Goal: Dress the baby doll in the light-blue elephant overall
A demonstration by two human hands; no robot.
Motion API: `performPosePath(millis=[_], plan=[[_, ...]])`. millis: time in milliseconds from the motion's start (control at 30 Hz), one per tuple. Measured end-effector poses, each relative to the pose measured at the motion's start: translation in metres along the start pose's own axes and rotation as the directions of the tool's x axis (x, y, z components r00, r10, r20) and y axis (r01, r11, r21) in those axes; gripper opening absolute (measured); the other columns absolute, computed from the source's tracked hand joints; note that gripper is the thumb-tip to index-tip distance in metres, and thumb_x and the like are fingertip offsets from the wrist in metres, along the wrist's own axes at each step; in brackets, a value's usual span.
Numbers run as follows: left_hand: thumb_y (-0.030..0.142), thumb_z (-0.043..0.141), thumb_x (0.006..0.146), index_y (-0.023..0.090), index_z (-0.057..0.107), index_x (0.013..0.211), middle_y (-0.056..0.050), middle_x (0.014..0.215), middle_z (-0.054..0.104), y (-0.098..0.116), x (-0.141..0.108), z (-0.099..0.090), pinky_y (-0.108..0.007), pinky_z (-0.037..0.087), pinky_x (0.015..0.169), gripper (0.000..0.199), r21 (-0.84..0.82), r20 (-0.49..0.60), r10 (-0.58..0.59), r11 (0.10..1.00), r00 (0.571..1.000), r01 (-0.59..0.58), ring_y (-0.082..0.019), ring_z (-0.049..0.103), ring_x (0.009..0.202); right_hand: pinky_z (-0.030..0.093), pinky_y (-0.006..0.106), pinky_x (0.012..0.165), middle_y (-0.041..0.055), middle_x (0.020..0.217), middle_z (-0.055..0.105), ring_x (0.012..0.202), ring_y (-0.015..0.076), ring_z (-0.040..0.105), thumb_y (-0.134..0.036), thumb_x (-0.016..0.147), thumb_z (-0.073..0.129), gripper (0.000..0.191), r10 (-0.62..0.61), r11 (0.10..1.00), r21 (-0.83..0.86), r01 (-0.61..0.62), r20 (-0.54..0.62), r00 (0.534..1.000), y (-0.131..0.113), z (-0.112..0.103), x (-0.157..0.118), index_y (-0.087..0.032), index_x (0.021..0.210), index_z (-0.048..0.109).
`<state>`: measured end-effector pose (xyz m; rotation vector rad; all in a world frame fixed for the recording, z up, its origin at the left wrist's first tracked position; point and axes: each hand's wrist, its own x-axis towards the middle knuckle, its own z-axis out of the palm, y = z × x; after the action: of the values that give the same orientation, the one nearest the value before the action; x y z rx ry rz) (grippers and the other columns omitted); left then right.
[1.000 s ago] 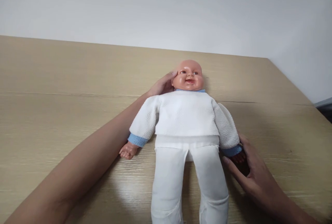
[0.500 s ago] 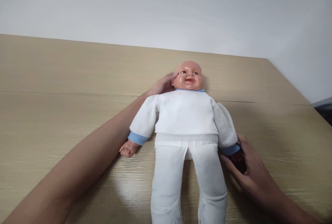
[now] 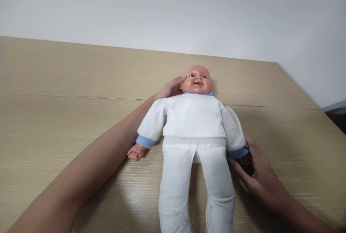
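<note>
The left hand (image 3: 170, 88), at centre, cups the side of the head (image 3: 198, 78) of a doll (image 3: 193, 117), while the right hand (image 3: 261, 177), lower right, curves beside its blue cuff (image 3: 238, 153); fingers are partly hidden, so whether either grips cannot be told. The white-clad doll extends from centre to lower edge over a wood-grained worktop (image 3: 67, 69), a pale wall (image 3: 173, 9) across the top.

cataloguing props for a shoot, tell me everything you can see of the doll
The doll has a bald, glossy, plastic-looking head and moulded hands. Its fuzzy white top has a blue collar and cuffs; its white legs look like stuffed cloth and leave the frame. It lies face up on the table, arms spread. The person's left hand is against its head; the right hand curves around one cuff, contact partly hidden.
</note>
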<state>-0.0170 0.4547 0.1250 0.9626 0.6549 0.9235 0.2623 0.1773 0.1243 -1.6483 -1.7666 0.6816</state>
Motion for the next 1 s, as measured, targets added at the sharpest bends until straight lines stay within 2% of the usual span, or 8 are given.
performPosePath(millis=[167, 433, 500, 600, 667, 800, 900, 1000], plan=[[0.042, 0.054, 0.113, 0.015, 0.085, 0.125, -0.011, 0.122, 0.088, 0.005, -0.004, 0.002, -0.049, 0.056, 0.125, 0.043, -0.001, 0.06, -0.022, 1.0, 0.998, 0.022, -0.04, 0.07, 0.15, 0.062, 0.056, 0.113, 0.0173, 0.144, 0.075, 0.129, 0.0377, 0.075, -0.054, 0.11, 0.07, 0.052, -0.019, 1.0, -0.011, 0.019, -0.014, 1.0, 0.0, 0.001, 0.004, -0.026, 0.152, 0.059], [0.052, 0.063, 0.111, 0.017, 0.084, 0.131, -0.013, 0.134, 0.086, 0.001, -0.004, -0.007, -0.054, 0.048, 0.135, 0.046, 0.022, 0.098, -0.033, 0.999, 0.995, 0.031, -0.04, 0.067, 0.153, 0.06, 0.059, 0.117, 0.0183, 0.143, 0.074, 0.13, 0.0377, 0.074, -0.051, 0.109, 0.066, 0.054, -0.098, 0.995, -0.038, 0.097, -0.026, 0.995, 0.012, 0.005, 0.015, -0.023, 0.154, 0.055], [0.048, 0.069, 0.107, 0.017, 0.08, 0.138, -0.014, 0.146, 0.082, -0.001, -0.004, -0.015, -0.053, 0.045, 0.139, 0.045, 0.006, 0.051, -0.003, 1.0, 0.999, 0.003, -0.038, 0.063, 0.158, 0.058, 0.06, 0.119, 0.0194, 0.148, 0.073, 0.135, 0.0382, 0.073, -0.049, 0.109, 0.066, 0.058, -0.117, 0.992, -0.044, 0.116, -0.033, 0.993, 0.016, 0.007, 0.017, -0.022, 0.158, 0.053], [0.036, 0.079, 0.099, 0.019, 0.072, 0.143, -0.015, 0.157, 0.075, -0.001, -0.009, -0.027, -0.049, 0.039, 0.144, 0.047, -0.021, -0.108, 0.072, 0.997, 0.992, -0.075, -0.034, 0.056, 0.166, 0.056, 0.062, 0.121, 0.022, 0.149, 0.071, 0.138, 0.0394, 0.071, -0.046, 0.107, 0.068, 0.062, -0.14, 0.989, -0.052, 0.138, -0.043, 0.989, 0.022, 0.009, 0.021, -0.019, 0.16, 0.051], [0.033, 0.081, 0.096, 0.02, 0.07, 0.142, -0.017, 0.163, 0.07, 0.0, -0.021, -0.034, -0.05, 0.036, 0.146, 0.05, -0.019, -0.183, 0.09, 0.995, 0.979, -0.095, -0.033, 0.05, 0.17, 0.055, 0.063, 0.122, 0.0235, 0.152, 0.07, 0.141, 0.0404, 0.069, -0.044, 0.105, 0.069, 0.064, -0.156, 0.987, -0.05, 0.154, -0.046, 0.987, 0.026, 0.01, 0.024, -0.018, 0.16, 0.05], [0.039, 0.083, 0.096, 0.02, 0.073, 0.14, -0.017, 0.172, 0.062, 0.002, -0.06, -0.04, -0.05, 0.034, 0.147, 0.049, 0.059, -0.216, 0.143, 0.989, 0.966, -0.133, -0.036, 0.044, 0.174, 0.051, 0.065, 0.127, 0.0244, 0.157, 0.067, 0.146, 0.0407, 0.066, -0.046, 0.102, 0.074, 0.072, -0.178, 0.984, -0.018, 0.178, -0.036, 0.983, 0.035, 0.01, 0.031, -0.017, 0.163, 0.05], [0.04, 0.084, 0.097, 0.019, 0.076, 0.138, -0.017, 0.168, 0.067, 0.002, -0.093, -0.039, -0.049, 0.039, 0.143, 0.048, 0.145, -0.257, 0.18, 0.979, 0.949, -0.146, -0.038, 0.051, 0.168, 0.047, 0.065, 0.132, 0.0253, 0.167, 0.062, 0.153, 0.0402, 0.063, -0.051, 0.101, 0.077, 0.085, -0.181, 0.983, 0.026, 0.181, -0.027, 0.983, 0.041, 0.003, 0.031, -0.018, 0.171, 0.042], [0.035, 0.085, 0.094, 0.017, 0.077, 0.131, -0.017, 0.155, 0.075, 0.002, -0.123, -0.038, -0.047, 0.05, 0.133, 0.042, 0.198, -0.335, 0.149, 0.976, 0.931, -0.085, -0.038, 0.062, 0.155, 0.042, 0.067, 0.137, 0.0268, 0.176, 0.053, 0.163, 0.0417, 0.055, -0.058, 0.098, 0.082, 0.101, -0.132, 0.991, 0.017, 0.133, -0.021, 0.991, 0.041, -0.01, 0.013, -0.017, 0.178, 0.035]])
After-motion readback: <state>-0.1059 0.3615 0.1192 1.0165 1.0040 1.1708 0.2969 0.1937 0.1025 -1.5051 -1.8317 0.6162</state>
